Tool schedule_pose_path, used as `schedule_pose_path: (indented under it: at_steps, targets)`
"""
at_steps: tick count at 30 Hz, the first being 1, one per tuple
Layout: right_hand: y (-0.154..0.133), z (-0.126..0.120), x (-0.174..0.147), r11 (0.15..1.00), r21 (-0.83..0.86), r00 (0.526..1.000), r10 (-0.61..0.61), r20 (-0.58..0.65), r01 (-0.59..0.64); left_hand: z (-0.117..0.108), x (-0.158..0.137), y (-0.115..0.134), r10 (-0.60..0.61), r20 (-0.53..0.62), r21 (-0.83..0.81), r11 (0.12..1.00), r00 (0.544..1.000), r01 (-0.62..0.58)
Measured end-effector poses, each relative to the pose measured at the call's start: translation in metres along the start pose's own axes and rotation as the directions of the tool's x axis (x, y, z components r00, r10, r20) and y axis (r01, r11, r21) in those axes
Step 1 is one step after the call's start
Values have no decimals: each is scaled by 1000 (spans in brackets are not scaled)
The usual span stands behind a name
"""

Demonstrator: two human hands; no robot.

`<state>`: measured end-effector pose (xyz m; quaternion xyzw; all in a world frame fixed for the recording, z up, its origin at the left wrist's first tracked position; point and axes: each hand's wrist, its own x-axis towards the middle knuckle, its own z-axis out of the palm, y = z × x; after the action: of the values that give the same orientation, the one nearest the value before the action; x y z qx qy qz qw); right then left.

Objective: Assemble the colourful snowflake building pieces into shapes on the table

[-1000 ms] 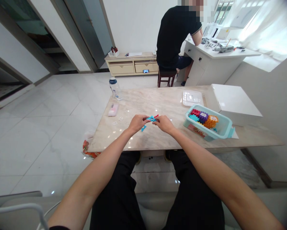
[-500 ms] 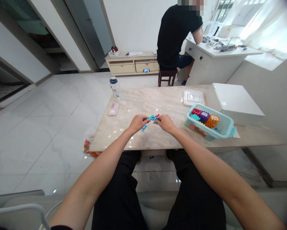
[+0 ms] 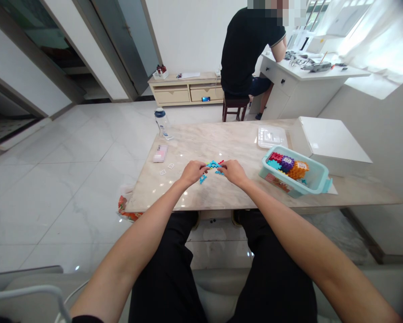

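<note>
Between my hands is a light-blue interlocking toy piece (image 3: 214,164) with toothed edges, held just over the marble-look table. My left hand (image 3: 193,172) pinches its left end, where a bit of yellow shows. My right hand (image 3: 233,172) is closed on its right end, and something red peeks out beside those fingertips. A loose blue piece (image 3: 203,179) lies on the table just right of my left hand. More blue shows under my right fingers; whether it is joined to the held piece I cannot tell.
A pale-teal tub (image 3: 314,193) of coloured toothed pieces stands to the right, near a clear plastic lid (image 3: 271,137) and a white box (image 3: 335,139). A water bottle (image 3: 163,123), a pink pack (image 3: 160,154) and small white cards (image 3: 166,169) are at left. A person (image 3: 248,49) sits beyond.
The blue toy piece has shifted slightly left and up between my fingers. Both hands keep their pinch in nearly the same place.
</note>
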<state>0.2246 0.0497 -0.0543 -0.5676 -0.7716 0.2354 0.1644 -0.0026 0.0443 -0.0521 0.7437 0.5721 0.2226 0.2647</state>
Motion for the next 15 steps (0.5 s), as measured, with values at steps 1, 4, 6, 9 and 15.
schedule_pose_path:
  at_steps: [1, 4, 6, 9, 15]
  targets:
    - [0, -1, 0, 1000, 5, 1000, 2, -3, -2, 0, 0, 0, 3, 0, -2, 1000, 1000, -3]
    - [-1, -2, 0, 1000, 12, 1000, 11, -13, -10, -3, -1, 3, 12, -4, 35, 999, 1000, -12]
    - [-3, -3, 0, 1000, 12, 1000, 18, -26, -18, -5, -2, 5, 22, -18, 92, 996, 1000, -20]
    - [-6, -5, 1, 1000, 11, 999, 7, -35, -7, -8, -3, 7, 43, -41, 185, 982, 998, -35]
    - [-9, -7, 0, 999, -35, 1000, -11, 11, 11, -12, -6, 5, 50, 14, 256, 965, 999, -52]
